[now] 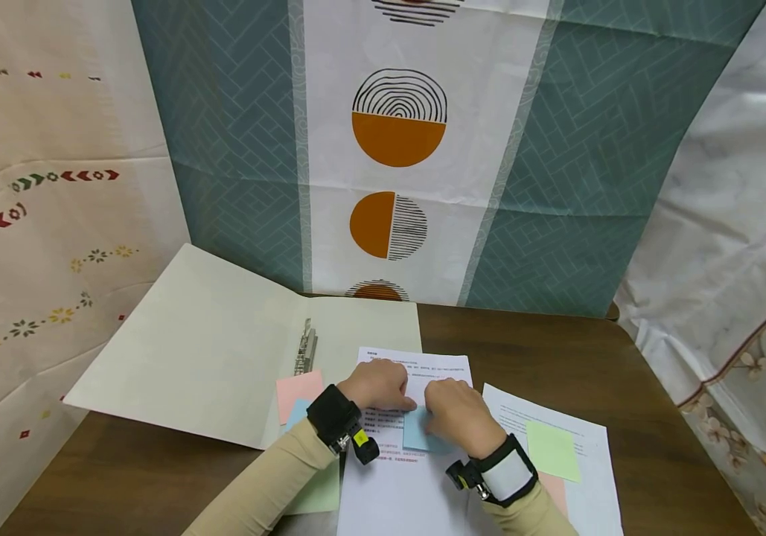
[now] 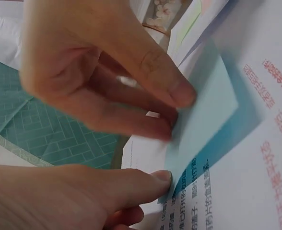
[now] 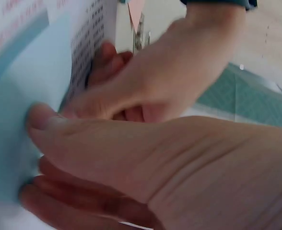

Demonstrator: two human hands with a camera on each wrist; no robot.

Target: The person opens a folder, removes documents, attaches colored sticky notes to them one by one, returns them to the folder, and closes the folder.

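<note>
Head view: on the printed sheet [image 1: 389,499], the right hand [image 1: 459,413] has its fingers clamped on a blue sticky note [image 1: 418,433]; the left hand [image 1: 377,383] sets its thumb at the note's edge, grip unclear.

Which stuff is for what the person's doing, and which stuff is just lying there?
Being used now:
Blue sticky note, pinched by the right hand
Left hand, its thumb at the note's edge
Printed page underneath

Seems to be just lying about:
Open white folder
Pink note near the folder's clip
Second page, with a green note
</note>
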